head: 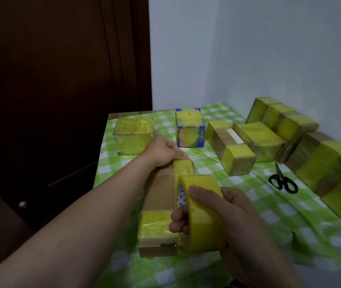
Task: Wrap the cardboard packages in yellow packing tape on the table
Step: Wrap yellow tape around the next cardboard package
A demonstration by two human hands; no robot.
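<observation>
A long cardboard package (158,194) lies lengthwise on the green checked table (269,217), with yellow tape bands at its near and far ends. My left hand (163,150) holds its far end, thumb pressing on the tape there. My right hand (223,217) grips a roll of yellow packing tape (200,213) upright over the package's right side, fingers through the core and thumb on top. A strip of tape runs from the roll to the far end.
Black scissors (282,180) lie to the right. Several partly taped packages (231,146) stand at the back right and along the wall. A taped box (134,135) and a blue-cornered cube (190,128) sit at the back. A dark door is on the left.
</observation>
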